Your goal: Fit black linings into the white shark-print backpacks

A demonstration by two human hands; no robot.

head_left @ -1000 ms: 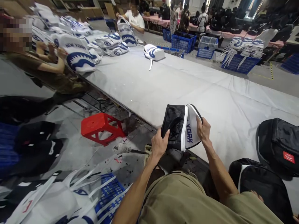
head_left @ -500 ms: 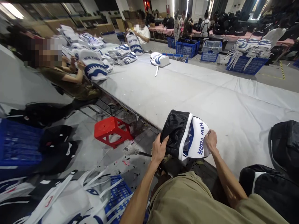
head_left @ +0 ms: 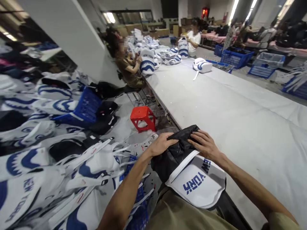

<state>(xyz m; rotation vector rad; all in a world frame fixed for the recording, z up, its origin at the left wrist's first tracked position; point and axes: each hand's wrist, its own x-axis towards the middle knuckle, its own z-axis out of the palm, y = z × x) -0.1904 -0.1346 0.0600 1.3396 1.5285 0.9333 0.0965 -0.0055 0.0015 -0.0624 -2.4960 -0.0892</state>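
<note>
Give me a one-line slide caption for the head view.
Both hands, left hand and right hand, grip the black lining of a white backpack at the table edge.

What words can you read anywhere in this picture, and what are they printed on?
"NEW YORK" in blue letters, on the white panel of the backpack that the left hand and right hand grip at its black top.
"NEW YORK" in blue, partly visible, on a white bag in the pile at lower left.
The print on the far bags on the table is too small to read.
</note>
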